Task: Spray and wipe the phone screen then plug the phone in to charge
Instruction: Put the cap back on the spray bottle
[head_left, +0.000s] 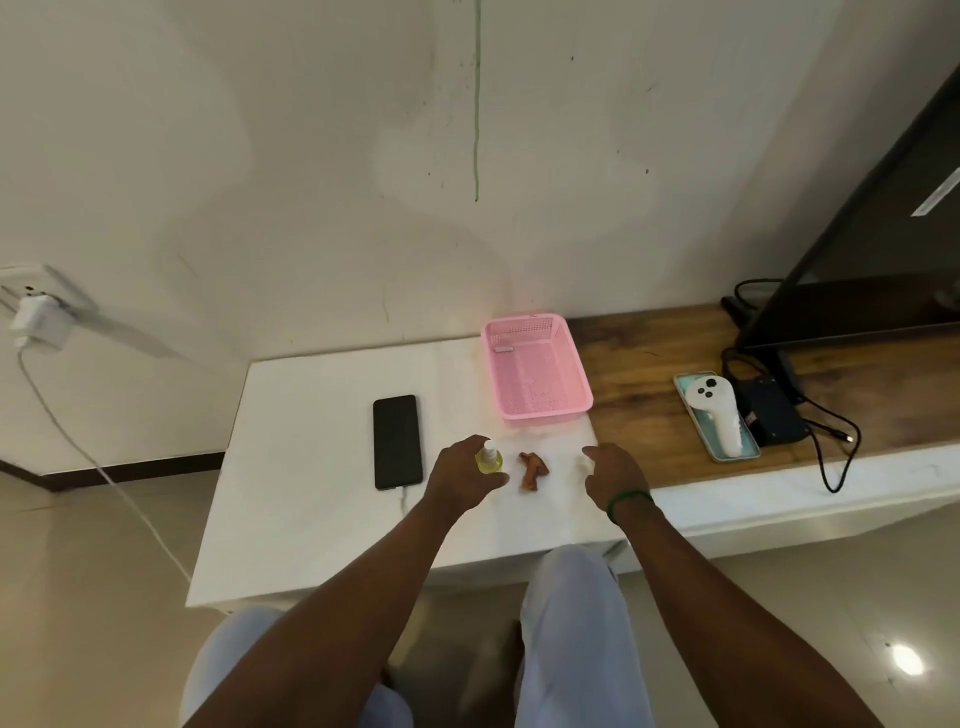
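Note:
A black phone (397, 441) lies face up on the white table (311, 499), and a faint white cable (403, 500) runs from its near end. My left hand (460, 480) curls round a small yellow spray bottle (488, 458) with a white cap, which stands upright just right of the phone. A small crumpled reddish-brown cloth (533, 471) lies on the table between my hands. To the right of the cloth, my right hand (613, 475) hovers with relaxed fingers and holds nothing. A white charger (36, 325) sits in a wall socket at far left.
A pink plastic basket (537, 371) stands at the table's back right. On the wooden shelf (644, 358) to the right lie a white controller on a light-blue tray (719, 415), a black box with cables (774, 413) and a dark screen (883, 249). The charger's cable (78, 441) hangs left of the table.

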